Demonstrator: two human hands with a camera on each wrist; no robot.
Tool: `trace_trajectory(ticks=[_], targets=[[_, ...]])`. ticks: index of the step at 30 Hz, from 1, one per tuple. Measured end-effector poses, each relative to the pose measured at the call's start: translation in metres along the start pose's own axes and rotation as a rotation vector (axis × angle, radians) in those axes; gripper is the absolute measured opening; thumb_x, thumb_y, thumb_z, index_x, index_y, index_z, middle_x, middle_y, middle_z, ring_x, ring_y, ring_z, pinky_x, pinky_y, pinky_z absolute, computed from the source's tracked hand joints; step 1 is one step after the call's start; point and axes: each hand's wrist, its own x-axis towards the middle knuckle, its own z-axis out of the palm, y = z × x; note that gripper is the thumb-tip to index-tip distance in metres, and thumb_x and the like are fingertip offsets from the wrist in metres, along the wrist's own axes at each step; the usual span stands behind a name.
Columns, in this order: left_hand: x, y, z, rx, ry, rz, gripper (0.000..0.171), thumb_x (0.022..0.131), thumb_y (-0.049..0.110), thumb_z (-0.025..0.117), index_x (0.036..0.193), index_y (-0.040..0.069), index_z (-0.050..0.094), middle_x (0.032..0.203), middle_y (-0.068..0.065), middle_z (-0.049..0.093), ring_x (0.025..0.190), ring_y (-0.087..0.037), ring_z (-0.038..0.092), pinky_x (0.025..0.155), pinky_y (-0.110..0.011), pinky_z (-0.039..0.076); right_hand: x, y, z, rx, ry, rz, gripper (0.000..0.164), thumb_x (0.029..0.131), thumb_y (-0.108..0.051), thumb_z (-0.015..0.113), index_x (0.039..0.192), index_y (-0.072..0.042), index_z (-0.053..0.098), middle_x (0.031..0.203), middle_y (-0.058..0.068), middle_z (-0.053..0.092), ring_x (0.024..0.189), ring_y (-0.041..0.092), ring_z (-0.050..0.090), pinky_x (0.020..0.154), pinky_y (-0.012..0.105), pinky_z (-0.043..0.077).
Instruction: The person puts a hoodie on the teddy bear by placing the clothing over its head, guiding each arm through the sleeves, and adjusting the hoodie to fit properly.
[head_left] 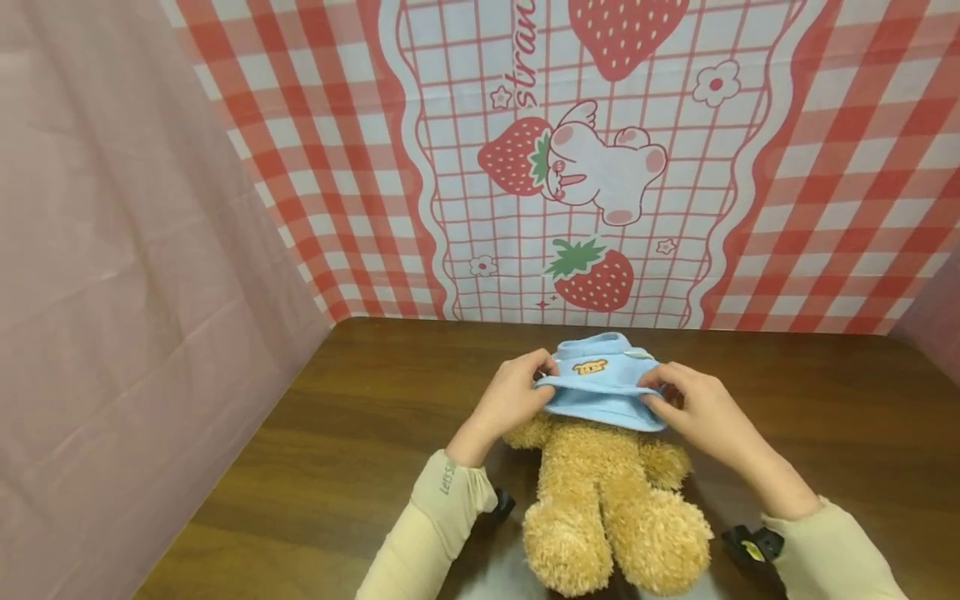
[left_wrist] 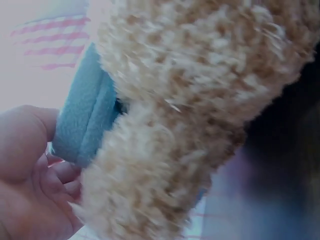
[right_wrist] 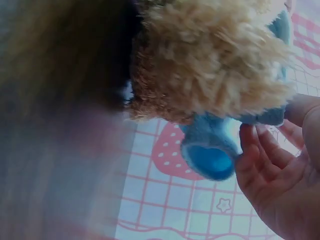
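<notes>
A light blue doll shirt (head_left: 611,372) with a small yellow-orange patch covers the head end of a curly tan teddy bear (head_left: 592,467), which lies on its back with its feet toward me. My left hand (head_left: 516,395) pinches the shirt's hem at the left. At the right side of the same hem, my right hand (head_left: 693,410) pinches the cloth between thumb and fingers. The hem gapes between both hands. In the right wrist view a blue sleeve (right_wrist: 210,152) hangs beside the right hand (right_wrist: 285,165). The bear's head is hidden by the shirt.
A brown wooden table (head_left: 315,467) lies under the bear. Behind it hangs a red-and-white checked cloth (head_left: 337,208) printed with strawberries, and a pale pink curtain (head_left: 135,292) hangs at the left. Dark wrist devices (head_left: 753,546) sit by both sleeves.
</notes>
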Motion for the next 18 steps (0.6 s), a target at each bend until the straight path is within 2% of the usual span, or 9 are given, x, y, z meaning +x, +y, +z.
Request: trace_trajectory(ticks=[2, 4, 8, 11, 13, 16, 18], targets=[[0.001, 0.004, -0.002, 0.000, -0.003, -0.006, 0.014, 0.080, 0.005, 0.057, 0.092, 0.013, 0.060, 0.092, 0.002, 0.063, 0.081, -0.010, 0.054, 0.071, -0.021, 0.044, 0.003, 0.001, -0.003, 0.016, -0.007, -0.007, 0.016, 0.080, -0.003, 0.064, 0.093, -0.014, 0.064, 0.088, -0.002, 0.062, 0.067, 0.005, 0.050, 0.056, 0.025, 0.043], [0.004, 0.008, -0.007, 0.002, 0.006, -0.033, 0.013, 0.081, 0.006, 0.058, 0.092, 0.012, 0.061, 0.090, 0.000, 0.062, 0.080, -0.011, 0.053, 0.070, -0.022, 0.044, 0.008, 0.001, -0.007, 0.026, -0.051, 0.029, 0.016, 0.081, -0.003, 0.062, 0.094, -0.012, 0.065, 0.090, 0.001, 0.064, 0.070, 0.007, 0.052, 0.058, 0.028, 0.043], [0.011, 0.017, -0.019, 0.051, 0.017, -0.127, 0.011, 0.082, 0.015, 0.061, 0.092, 0.011, 0.065, 0.088, -0.002, 0.059, 0.076, -0.013, 0.050, 0.067, -0.025, 0.042, 0.017, 0.001, -0.016, 0.047, -0.215, 0.176, 0.015, 0.085, -0.014, 0.058, 0.097, -0.007, 0.065, 0.083, 0.002, 0.063, 0.068, 0.012, 0.051, 0.059, 0.030, 0.042], [0.017, 0.022, -0.027, 0.035, -0.024, -0.191, 0.016, 0.084, 0.021, 0.060, 0.095, 0.011, 0.067, 0.085, -0.001, 0.058, 0.070, -0.012, 0.048, 0.063, -0.025, 0.040, 0.025, 0.002, -0.021, 0.114, -0.328, 0.278, 0.021, 0.087, -0.022, 0.057, 0.097, -0.004, 0.064, 0.070, 0.001, 0.057, 0.059, 0.012, 0.048, 0.055, 0.029, 0.040], [0.021, 0.025, -0.032, -0.062, -0.076, -0.235, 0.018, 0.087, 0.022, 0.057, 0.098, 0.011, 0.066, 0.078, -0.001, 0.058, 0.063, -0.012, 0.047, 0.059, -0.025, 0.041, 0.030, 0.004, -0.022, 0.202, -0.377, 0.327, 0.021, 0.088, -0.020, 0.055, 0.097, -0.002, 0.062, 0.065, 0.001, 0.053, 0.054, 0.013, 0.045, 0.053, 0.029, 0.039], [0.027, 0.030, -0.037, -0.281, -0.140, -0.315, 0.020, 0.090, 0.016, 0.053, 0.103, 0.006, 0.063, 0.071, -0.003, 0.056, 0.055, -0.012, 0.048, 0.054, -0.025, 0.044, 0.039, 0.006, -0.026, 0.358, -0.432, 0.383, 0.021, 0.092, -0.016, 0.047, 0.093, 0.003, 0.056, 0.061, 0.003, 0.050, 0.051, 0.014, 0.047, 0.050, 0.029, 0.042], [0.033, 0.032, -0.039, -0.443, -0.172, -0.377, 0.020, 0.091, 0.011, 0.051, 0.106, 0.001, 0.060, 0.070, -0.006, 0.053, 0.054, -0.013, 0.049, 0.054, -0.025, 0.048, 0.046, 0.005, -0.029, 0.479, -0.461, 0.434, 0.022, 0.093, -0.014, 0.041, 0.093, 0.005, 0.052, 0.066, 0.004, 0.051, 0.055, 0.014, 0.052, 0.053, 0.030, 0.046]])
